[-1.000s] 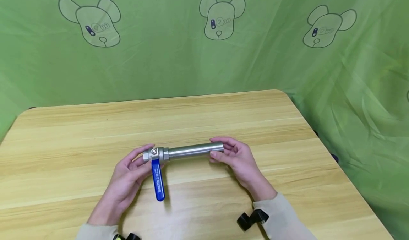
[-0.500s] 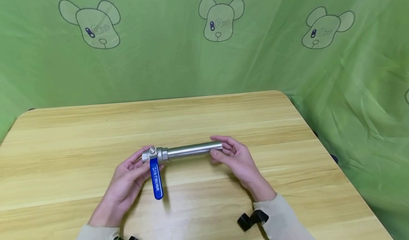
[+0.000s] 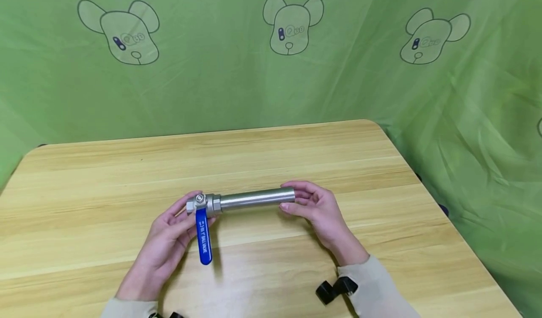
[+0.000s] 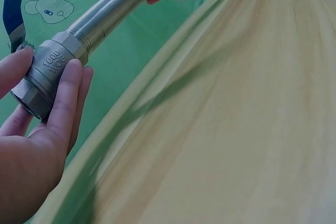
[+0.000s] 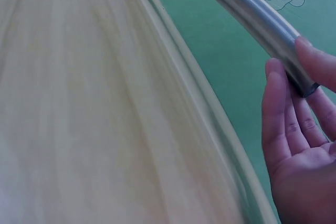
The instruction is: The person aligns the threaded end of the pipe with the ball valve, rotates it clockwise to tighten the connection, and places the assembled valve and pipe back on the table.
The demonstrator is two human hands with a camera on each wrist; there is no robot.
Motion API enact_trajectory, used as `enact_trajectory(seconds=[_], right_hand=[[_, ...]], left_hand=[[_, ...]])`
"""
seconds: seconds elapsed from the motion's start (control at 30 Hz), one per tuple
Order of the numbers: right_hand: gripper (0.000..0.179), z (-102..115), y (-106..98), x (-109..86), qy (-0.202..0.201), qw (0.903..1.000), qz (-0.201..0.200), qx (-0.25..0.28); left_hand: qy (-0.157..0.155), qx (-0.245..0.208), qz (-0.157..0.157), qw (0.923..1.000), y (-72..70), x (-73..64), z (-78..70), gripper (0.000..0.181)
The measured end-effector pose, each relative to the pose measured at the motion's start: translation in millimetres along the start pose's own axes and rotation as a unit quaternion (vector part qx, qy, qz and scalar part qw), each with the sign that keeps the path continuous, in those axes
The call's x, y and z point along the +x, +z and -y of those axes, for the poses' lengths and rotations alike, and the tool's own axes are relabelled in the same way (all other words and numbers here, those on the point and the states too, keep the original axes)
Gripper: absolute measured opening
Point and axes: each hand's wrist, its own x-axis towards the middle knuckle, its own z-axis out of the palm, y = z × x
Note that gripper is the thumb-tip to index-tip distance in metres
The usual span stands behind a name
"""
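Observation:
A steel ball valve (image 3: pixel 207 204) with a blue lever handle (image 3: pixel 203 238) is joined to a straight steel pipe (image 3: pixel 256 198), the whole piece held above the table. My left hand (image 3: pixel 163 242) grips the valve body from the left, thumb near the lever's base and fingers behind and below it. In the left wrist view, the valve body (image 4: pixel 52 69) shows raised lettering and a hexagonal open end. At the pipe's free end, my right hand (image 3: pixel 317 214) has its thumb and fingers around the tube. The right wrist view shows the thumb and fingertips on opposite sides of the pipe (image 5: pixel 257 19).
Below the hands lies a wood-grain table (image 3: pixel 254 158) with rounded far corners. Green fabric (image 3: pixel 211 92) printed with bear heads hangs behind it and to the right. A black wrist device (image 3: pixel 336 290) sits at the right sleeve (image 3: pixel 377 285).
The valve, its lever and the pipe have shifted slightly left. My right thumb has moved from the pipe's front face to its lower edge, while the left hand keeps its grip.

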Motion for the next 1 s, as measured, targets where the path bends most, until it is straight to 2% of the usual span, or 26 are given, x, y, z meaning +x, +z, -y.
enact_trajectory(seconds=[0.2, 0.33, 0.5, 0.63, 0.8, 0.87, 1.0], right_hand=[[0.035, -1.0, 0.0, 0.6, 0.019, 0.9994, -0.003, -0.029], [0.025, -1.4, 1.7, 1.5, 0.030, 0.9981, -0.009, -0.053], [0.031, -2.6, 3.6, 3.1, 0.043, 0.9959, -0.020, -0.077], [0.033, -3.0, 3.0, 2.0, 0.020, 0.9974, -0.003, -0.069], [0.066, -1.9, 1.4, 0.4, -0.036, 0.9981, 0.042, -0.028], [0.064, -1.6, 1.1, -0.1, -0.040, 0.9981, 0.042, -0.021], [0.049, -1.4, 0.7, -0.8, -0.025, 0.9993, 0.019, -0.020]], left_hand=[[0.007, 0.013, 0.004, 0.9999, 0.8, -0.2, -0.6, 0.045], [0.001, 0.036, -0.012, 0.9993, 2.8, -0.8, -1.5, 0.047], [-0.009, 0.060, -0.027, 0.9978, 3.6, -1.3, -2.0, 0.047], [-0.012, 0.051, -0.032, 0.9981, 3.6, -1.0, -1.7, 0.044], [-0.012, 0.047, -0.036, 0.9982, 3.7, -0.9, -0.9, 0.043], [-0.013, 0.049, -0.033, 0.9982, 3.6, -0.9, -0.6, 0.043], [-0.010, 0.045, -0.025, 0.9986, 3.4, -0.9, 0.0, 0.044]])
